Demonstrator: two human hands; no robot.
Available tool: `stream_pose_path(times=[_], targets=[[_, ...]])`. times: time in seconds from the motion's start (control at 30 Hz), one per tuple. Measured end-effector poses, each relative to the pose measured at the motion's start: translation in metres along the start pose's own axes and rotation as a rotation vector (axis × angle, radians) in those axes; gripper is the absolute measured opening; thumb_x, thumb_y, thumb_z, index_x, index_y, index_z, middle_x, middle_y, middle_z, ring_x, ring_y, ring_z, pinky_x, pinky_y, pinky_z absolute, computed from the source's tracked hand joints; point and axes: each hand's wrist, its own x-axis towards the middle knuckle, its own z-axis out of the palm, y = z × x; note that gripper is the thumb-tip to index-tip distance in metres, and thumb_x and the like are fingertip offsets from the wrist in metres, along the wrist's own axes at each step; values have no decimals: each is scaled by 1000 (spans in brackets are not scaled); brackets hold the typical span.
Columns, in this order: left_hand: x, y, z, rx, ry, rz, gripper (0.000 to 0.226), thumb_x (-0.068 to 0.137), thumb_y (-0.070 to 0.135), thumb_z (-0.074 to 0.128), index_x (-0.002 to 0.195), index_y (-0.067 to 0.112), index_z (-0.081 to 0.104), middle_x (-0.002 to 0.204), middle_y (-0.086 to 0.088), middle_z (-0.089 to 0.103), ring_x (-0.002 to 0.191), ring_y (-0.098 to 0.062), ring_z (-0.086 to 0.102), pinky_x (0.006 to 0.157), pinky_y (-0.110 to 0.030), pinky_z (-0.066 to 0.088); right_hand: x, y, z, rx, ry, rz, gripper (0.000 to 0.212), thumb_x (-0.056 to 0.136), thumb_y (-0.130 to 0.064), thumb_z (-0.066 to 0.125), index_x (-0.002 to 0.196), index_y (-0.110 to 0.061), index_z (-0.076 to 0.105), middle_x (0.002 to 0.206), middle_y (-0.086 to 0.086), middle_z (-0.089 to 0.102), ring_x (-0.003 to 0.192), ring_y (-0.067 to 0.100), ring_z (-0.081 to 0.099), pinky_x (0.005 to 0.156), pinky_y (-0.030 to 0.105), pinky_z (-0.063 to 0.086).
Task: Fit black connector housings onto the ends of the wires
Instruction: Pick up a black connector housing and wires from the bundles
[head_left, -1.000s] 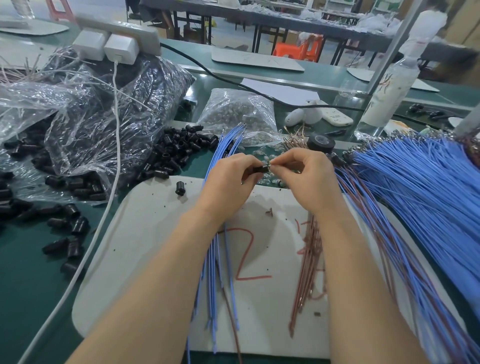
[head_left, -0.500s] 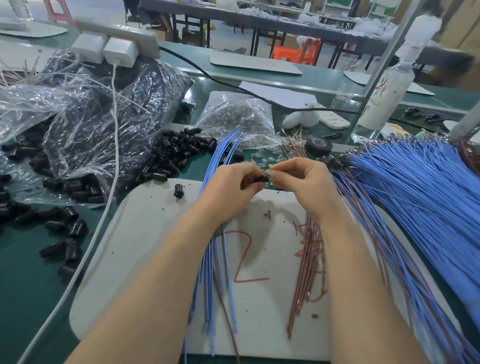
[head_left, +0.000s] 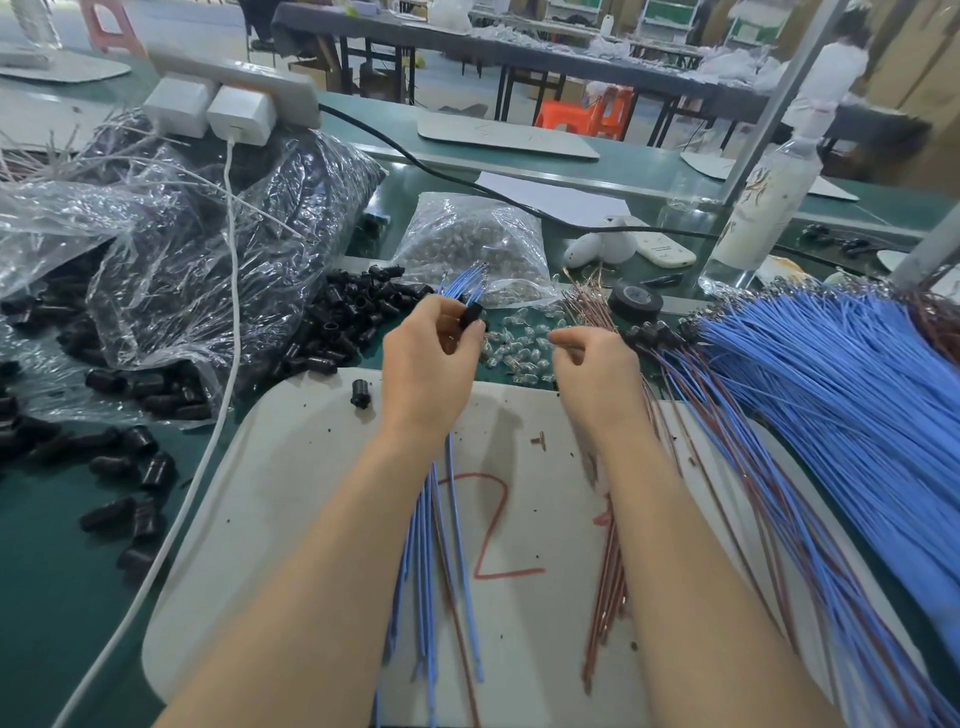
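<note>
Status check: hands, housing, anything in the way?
Left hand pinching black connector housing, blue wires running under it. Right hand curled, apart, grip unclear. Nothing blocking between hands.

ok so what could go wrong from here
The left hand pinches the black housing by fingertips alone, so it could slip into the loose housings beside it. The small clear bulbs lie right by the work spot and could get swept aside. The blue wires under the left wrist may snag and tangle with the brown wires.
</note>
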Motion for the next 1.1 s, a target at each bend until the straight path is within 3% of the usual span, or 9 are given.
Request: stream_pose_path(times=[0.07, 0.2, 0.33, 0.47, 0.6, 0.83, 0.93, 1.03, 1.1], targets=[[1, 0, 0, -7, 37, -22, 5, 88, 20, 64, 89, 17, 60, 74, 15, 59, 67, 0, 55, 64, -8, 41, 5, -5, 5, -76, -58, -16, 31, 94, -6, 47, 120, -5, 64, 121, 11, 64, 112, 22, 58, 99, 28, 41], [2, 0, -1, -41, 73, -62, 6, 88, 23, 64, 87, 20, 59, 74, 16, 59, 68, 2, 55, 64, -6, 41, 14, -8, 12, -190, -135, -18, 32, 95, -6, 45, 122, -8, 62, 128, 10, 59, 114, 24, 55, 95, 27, 39], [2, 1, -1, -52, 69, -76, 6, 88, 23, 64, 87, 20, 59, 74, 16, 59, 69, 2, 55, 64, -5, 41, 22, -9, 21, -309, -125, -37, 43, 91, 1, 43, 123, -21, 62, 131, 9, 51, 118, 29, 43, 98, 37, 37], [0, 2, 0, -42, 54, -67, 6, 88, 23, 64, 86, 21, 59, 74, 16, 59, 70, 2, 56, 65, -7, 40, 28, -12, 27, -476, -170, 42, 43, 94, -9, 43, 125, -33, 59, 138, 8, 40, 124, 31, 34, 102, 41, 31], [-1, 3, 0, -39, 49, -66, 6, 88, 23, 64, 86, 22, 59, 75, 15, 60, 71, 2, 56, 65, -6, 39, 32, -15, 28, -537, -215, 98, 33, 94, -23, 47, 125, -25, 58, 138, 11, 37, 127, 34, 33, 105, 44, 30], [-2, 4, 1, -29, 35, -64, 6, 88, 23, 64, 86, 22, 58, 73, 16, 58, 68, 1, 54, 65, -7, 40, 32, -15, 27, -497, -126, 88, 25, 94, -19, 52, 116, -16, 63, 127, 9, 52, 119, 31, 44, 98, 41, 39], [-2, 3, 1, -22, 29, -58, 5, 88, 23, 64, 88, 21, 59, 74, 15, 59, 69, -1, 55, 65, -7, 40, 27, -13, 26, -325, -28, 14, 21, 96, -24, 51, 106, -13, 66, 113, 6, 62, 108, 26, 52, 93, 37, 40], [-1, 1, 3, -35, -3, -54, 5, 89, 19, 63, 92, 18, 60, 77, 14, 60, 71, -1, 55, 66, -8, 42, 23, -15, 14, 139, 51, 36, 12, 95, -16, 53, 98, -13, 65, 98, 5, 69, 87, 16, 60, 81, 27, 46], [-1, 1, 4, -51, -39, -44, 6, 89, 15, 63, 95, 17, 61, 78, 13, 61, 73, -1, 57, 68, -8, 44, 19, -17, 4, 486, 6, 122, 11, 95, -10, 53, 95, -16, 62, 89, 4, 70, 80, 12, 63, 78, 26, 52]])
